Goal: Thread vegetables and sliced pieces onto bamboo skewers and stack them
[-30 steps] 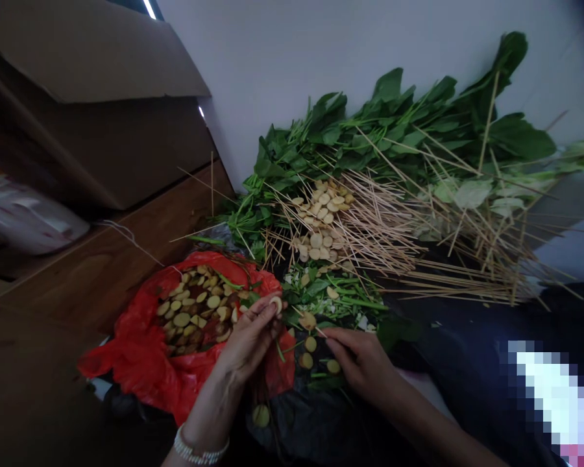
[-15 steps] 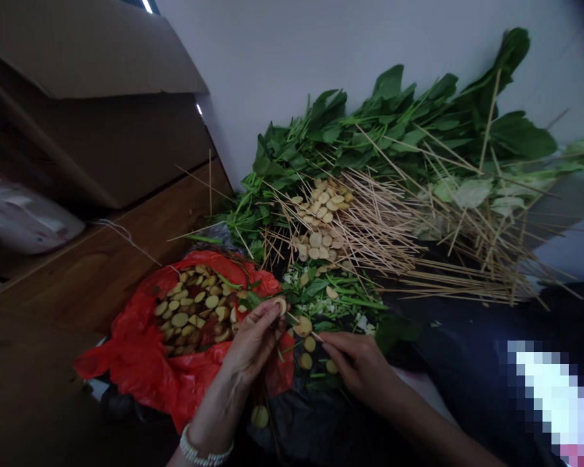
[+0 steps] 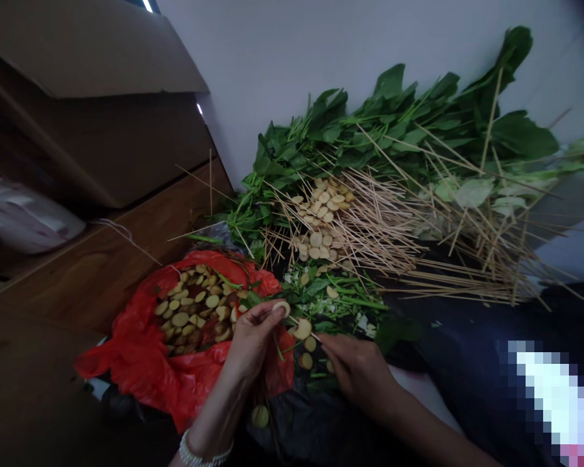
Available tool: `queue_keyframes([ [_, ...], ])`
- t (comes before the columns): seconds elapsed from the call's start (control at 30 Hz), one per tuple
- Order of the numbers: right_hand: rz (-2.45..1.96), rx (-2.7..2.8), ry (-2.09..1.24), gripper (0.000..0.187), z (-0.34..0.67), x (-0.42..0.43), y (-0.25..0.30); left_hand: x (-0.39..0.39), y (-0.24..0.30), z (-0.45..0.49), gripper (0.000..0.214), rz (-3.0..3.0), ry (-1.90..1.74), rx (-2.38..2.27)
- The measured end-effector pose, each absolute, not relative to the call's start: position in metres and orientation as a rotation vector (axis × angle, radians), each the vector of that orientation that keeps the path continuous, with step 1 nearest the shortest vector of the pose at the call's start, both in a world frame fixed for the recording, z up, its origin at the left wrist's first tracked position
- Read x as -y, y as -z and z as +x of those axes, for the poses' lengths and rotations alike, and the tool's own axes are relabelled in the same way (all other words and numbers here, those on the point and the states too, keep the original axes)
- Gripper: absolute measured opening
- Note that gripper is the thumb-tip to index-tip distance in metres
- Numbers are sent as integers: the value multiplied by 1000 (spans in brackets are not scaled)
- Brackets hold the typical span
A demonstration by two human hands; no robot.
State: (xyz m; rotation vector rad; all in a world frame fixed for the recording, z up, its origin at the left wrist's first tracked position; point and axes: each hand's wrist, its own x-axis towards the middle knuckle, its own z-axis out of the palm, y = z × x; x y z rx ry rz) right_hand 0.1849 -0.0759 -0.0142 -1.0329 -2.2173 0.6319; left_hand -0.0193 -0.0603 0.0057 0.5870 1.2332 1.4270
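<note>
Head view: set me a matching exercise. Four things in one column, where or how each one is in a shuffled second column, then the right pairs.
Things:
1. Red plastic bag
2. Heap of pale round slices
3. Leafy green stalks
4. Left hand

Places and states:
A. On top of thin wooden skewers
B. Along the white wall
C. Pinching a pale round slice
D. Spread open under a mass of sliced rounds

Pairs: 1-D, 2-A, 3-B, 4-C.
</note>
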Motion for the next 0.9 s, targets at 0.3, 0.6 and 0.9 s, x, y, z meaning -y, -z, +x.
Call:
queue_keyframes([
  [0.3,-1066,2255,-464,33,185,77,26,63,4,-13,23,618,-1386,-1239],
  [0.6,-1046,2246,-482,31,183,76,25,65,6,-1,36,467,-1424,-1036],
  [0.9,-1021,2199,-549,28,179,80,25,71,-2,27,32,464,-1547,-1086],
])
